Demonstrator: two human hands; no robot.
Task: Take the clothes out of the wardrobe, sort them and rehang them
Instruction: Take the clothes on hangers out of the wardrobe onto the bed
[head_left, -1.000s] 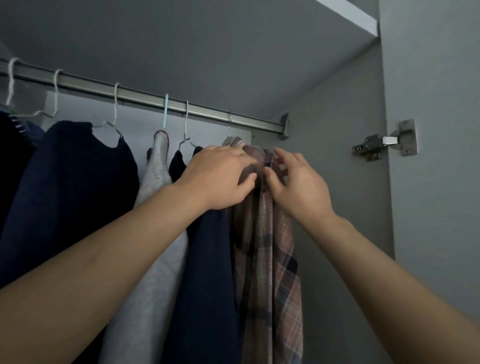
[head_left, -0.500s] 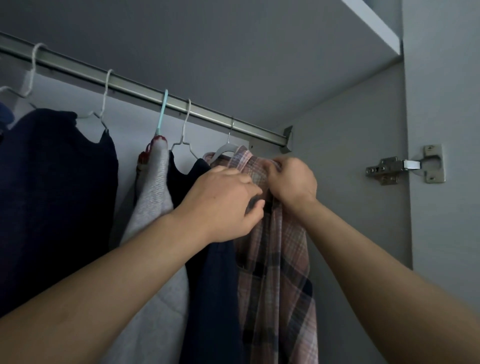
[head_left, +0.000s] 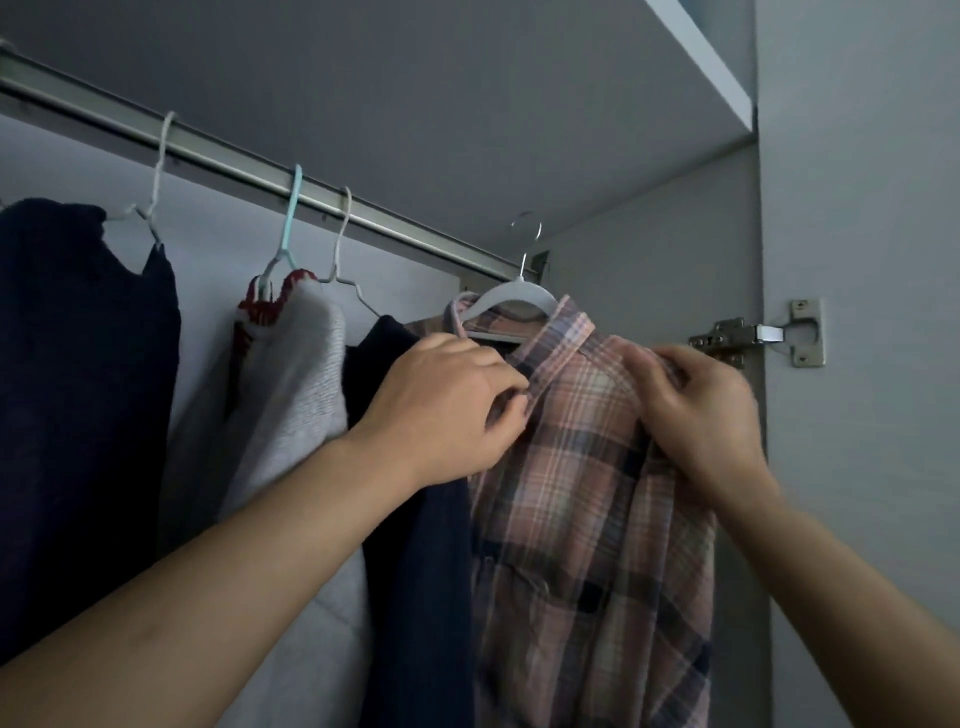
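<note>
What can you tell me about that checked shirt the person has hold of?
The plaid shirt looks like soft woven cloth, checked in pink, cream and dark blue, with a collar and a chest pocket. It sits on a white hanger whose metal hook seems clear of the rail. The left hand pinches its front edge and the right hand grips its shoulder.

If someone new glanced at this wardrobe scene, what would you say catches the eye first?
The pink plaid shirt at centre right, on a white hanger whose metal hook sits clear of the rail, draws the eye first. The left hand pinches its front edge below the collar, and the right hand grips its shoulder. To the left, a grey sweater with red trim hangs between dark navy garments.
</note>
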